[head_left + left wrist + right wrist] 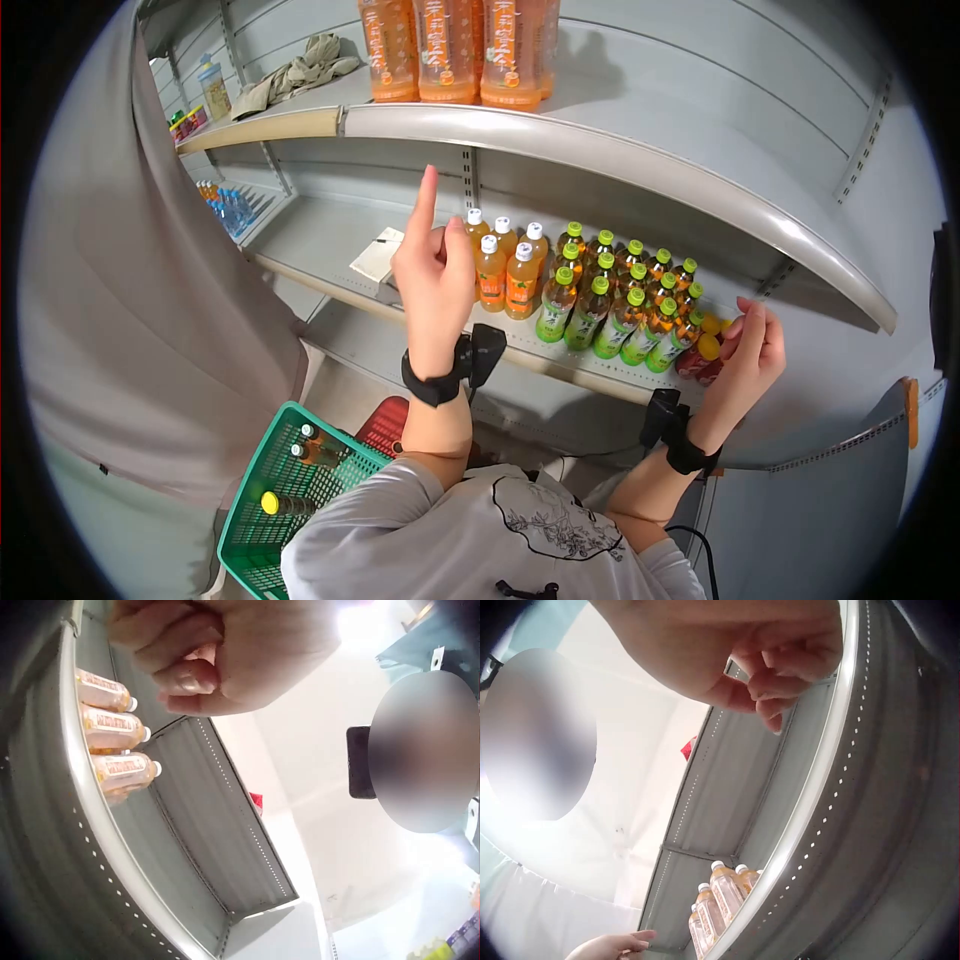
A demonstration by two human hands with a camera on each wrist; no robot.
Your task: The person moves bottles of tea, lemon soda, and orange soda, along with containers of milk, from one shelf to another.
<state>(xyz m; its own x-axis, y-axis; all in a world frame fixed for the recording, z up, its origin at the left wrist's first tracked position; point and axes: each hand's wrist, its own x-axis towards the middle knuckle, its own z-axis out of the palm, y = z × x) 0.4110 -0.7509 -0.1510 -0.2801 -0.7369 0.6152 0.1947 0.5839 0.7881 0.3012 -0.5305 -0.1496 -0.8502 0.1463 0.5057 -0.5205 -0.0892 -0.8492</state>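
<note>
My left hand (pixel 435 275) is raised in front of the shelves with its index finger pointing up, and it holds nothing. Behind it on the lower shelf stand orange drink bottles (pixel 520 283) with white caps. In the left wrist view the other fingers (pixel 187 679) of this hand are curled in. At the right end of that shelf my right hand (pixel 752 345) hangs in the air, fingers loosely bent and nothing in them. Several rows of green-capped tea bottles (pixel 620 322) stand to its left. Red bottles with yellow caps (pixel 705 350) are partly hidden behind it.
Pink-orange bottles (pixel 435 60) stand on the upper shelf (pixel 640 155), whose curved edge juts out above the hands. A white notepad (pixel 377 256) lies on the lower shelf. At lower left, a green basket (pixel 235 525) holds several bottles. A grey curtain (pixel 150 300) hangs at the left.
</note>
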